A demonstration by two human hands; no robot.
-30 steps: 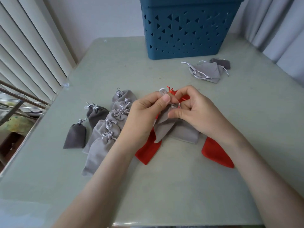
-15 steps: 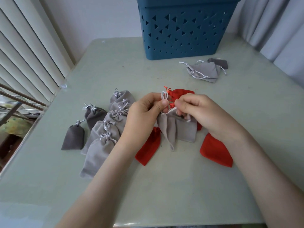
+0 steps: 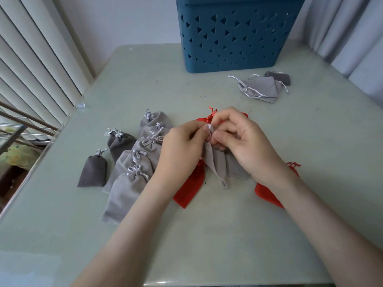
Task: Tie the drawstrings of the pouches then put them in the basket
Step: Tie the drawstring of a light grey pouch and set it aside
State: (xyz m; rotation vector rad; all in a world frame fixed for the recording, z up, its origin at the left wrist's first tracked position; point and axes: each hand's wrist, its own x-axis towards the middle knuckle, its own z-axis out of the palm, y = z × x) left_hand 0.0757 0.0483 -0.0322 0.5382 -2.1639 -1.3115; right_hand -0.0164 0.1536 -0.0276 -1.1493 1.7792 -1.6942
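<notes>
Pale green table top (image 3: 207,235) is seen to fill most of the view, with both forearms extended over its near edge. At mid-table a light grey pouch (image 3: 215,162) is held up by its neck between the two hands, its body hanging down and its lower corner close to the surface. The left hand (image 3: 182,150) is curled, thumb and forefinger pinched on the white drawstring (image 3: 209,127) at the pouch mouth. The right hand (image 3: 244,141) is curled likewise, its thumb and fingertips closed on the same cord just beside the left. Whether a knot has been formed cannot be told. Three red pouches (image 3: 189,189) are noted flat on the table: one under each wrist and one behind the hands. To the left, a row of light grey pouches (image 3: 128,183) is laid overlapping, each neck tied, with two dark grey pouches (image 3: 92,172) beside it, also tied. Farther off to the right, a loose light grey pouch (image 3: 261,89) is recorded with cords untied, and a small dark grey pouch (image 3: 278,77) touches its far side. A blue basket (image 3: 234,38) with triangular cut-outs is placed at the far edge; its interior is not visible. Blinds (image 3: 31,59) are seen at left, a curtain (image 3: 342,27) at right.
</notes>
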